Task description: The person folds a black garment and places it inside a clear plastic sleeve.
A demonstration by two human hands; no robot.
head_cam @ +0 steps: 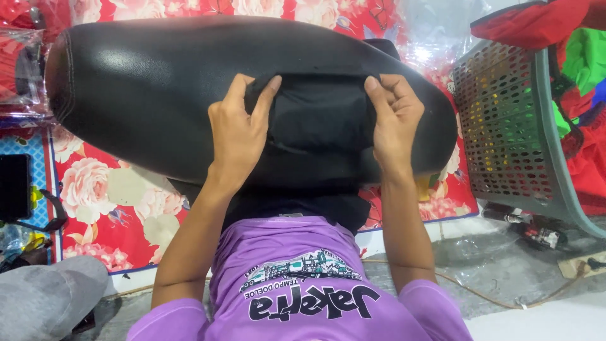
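Purple shirt (297, 284) of mine fills the bottom of the view, and both my forearms go up from it toward the work. On my lap lies a long black seat (145, 82), shiny like leather, placed across a red floral mat (107, 196). Over the middle of the seat there is a black cloth piece (315, 120), more matte than the seat surface.

I judge that I am now fitting this cloth onto the seat, at the stage of pulling it tight and smooth. My left hand (237, 132) grips the left edge of the cloth, thumb and forefinger closed narrow on a fold. My right hand (394, 123) does the same on the right edge, fingers curled and pinching. Both wrists are bent a little back, palms facing down onto the seat curve.

For the next move I think I need an even pull from both sides, so the cloth does not wrinkle or slide to one side.

At my right stands a grey plastic basket (505, 126) with holes, holding red and green cloth (587, 63).
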